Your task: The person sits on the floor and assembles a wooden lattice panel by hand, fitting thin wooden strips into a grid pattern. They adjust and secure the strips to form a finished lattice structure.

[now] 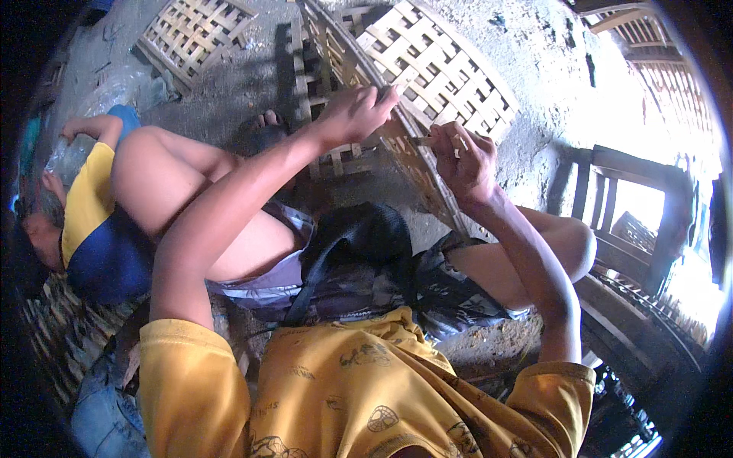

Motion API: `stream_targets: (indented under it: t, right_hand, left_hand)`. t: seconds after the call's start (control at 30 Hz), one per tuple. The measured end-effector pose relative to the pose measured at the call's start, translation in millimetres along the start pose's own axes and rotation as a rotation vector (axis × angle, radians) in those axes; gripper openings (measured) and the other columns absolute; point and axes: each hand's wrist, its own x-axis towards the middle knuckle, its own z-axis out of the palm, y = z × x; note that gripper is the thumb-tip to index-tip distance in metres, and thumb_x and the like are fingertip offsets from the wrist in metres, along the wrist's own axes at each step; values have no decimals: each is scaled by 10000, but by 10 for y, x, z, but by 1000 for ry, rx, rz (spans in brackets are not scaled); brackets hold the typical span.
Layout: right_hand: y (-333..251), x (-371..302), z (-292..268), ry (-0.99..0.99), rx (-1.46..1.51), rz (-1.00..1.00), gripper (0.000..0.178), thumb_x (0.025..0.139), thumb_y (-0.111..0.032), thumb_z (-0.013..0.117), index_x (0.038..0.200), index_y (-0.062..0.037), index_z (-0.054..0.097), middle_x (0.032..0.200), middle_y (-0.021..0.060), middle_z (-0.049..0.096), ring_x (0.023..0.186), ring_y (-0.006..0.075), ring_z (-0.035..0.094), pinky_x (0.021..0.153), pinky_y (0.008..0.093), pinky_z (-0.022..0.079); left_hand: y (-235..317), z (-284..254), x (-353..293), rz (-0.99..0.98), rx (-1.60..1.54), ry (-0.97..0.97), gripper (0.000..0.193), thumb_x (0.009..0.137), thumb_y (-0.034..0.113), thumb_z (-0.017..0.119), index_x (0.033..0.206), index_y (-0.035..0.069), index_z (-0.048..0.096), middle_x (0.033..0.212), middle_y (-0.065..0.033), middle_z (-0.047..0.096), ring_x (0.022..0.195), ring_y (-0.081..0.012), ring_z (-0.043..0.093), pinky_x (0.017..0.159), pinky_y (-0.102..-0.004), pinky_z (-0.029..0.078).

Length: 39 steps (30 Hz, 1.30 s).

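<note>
A woven bamboo panel [416, 156] stands tilted on edge in front of me, its long side running from the upper middle down toward my lap. My left hand [357, 114] is closed at the panel's upper edge, with a pale strip end showing by its fingertips. On the panel's right side, my right hand [466, 162] has its fingers curled in a pinch. A short thin piece sticks out of them toward the panel; whether it is a bamboo strip or a blade I cannot make out.
Beyond the panel lies another woven bamboo panel [439, 65]; a smaller one [191, 34] rests at the far left. A person in yellow and blue [88, 187] crouches at my left, near clear plastic [114, 95]. A wooden frame [637, 164] stands at the right.
</note>
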Motion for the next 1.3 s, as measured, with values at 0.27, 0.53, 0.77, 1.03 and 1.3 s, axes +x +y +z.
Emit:
stream_targets:
  t: [0.27,0.53,0.77,1.03,1.3]
  right_hand:
    - [-132,138,-120,-24,14,50,69,918,-66,714,970,-80,670,728,101,658,615,280,689,562,410,552]
    - [-211,198,-225,196,8,21,30,954,-65,705,962,-78,678,774,85,707,648,208,721,545,348,546]
    - [-250,395,-238,87,116,95,142,1007,-84,656,1132,-69,723,802,95,736,661,159,712,589,307,554]
    - [-142,519,12,-20,225,185,205,970,-126,715,1174,-100,719,909,147,763,755,261,766,662,380,600]
    - [-117,551,141,-110,275,199,262,990,-118,704,1230,-18,734,962,109,802,823,146,770,713,314,599]
  left_hand:
    - [196,-226,-52,-188,12,-116,662,1092,531,302,1069,39,744,953,-150,777,972,-381,730,963,-474,533]
    - [-73,-232,-287,485,249,39,275,1025,246,620,1256,110,683,917,-149,664,846,-367,659,758,-473,533]
    - [-182,-208,-257,378,210,-106,286,1003,250,629,1281,187,648,757,-121,546,713,-318,597,670,-469,492]
    - [-182,-154,-175,251,145,-171,426,1034,475,538,901,79,620,664,-164,542,619,-386,566,606,-520,440]
    - [-189,-174,-213,92,73,-264,626,1053,571,413,780,26,554,603,-164,467,589,-342,500,634,-497,419]
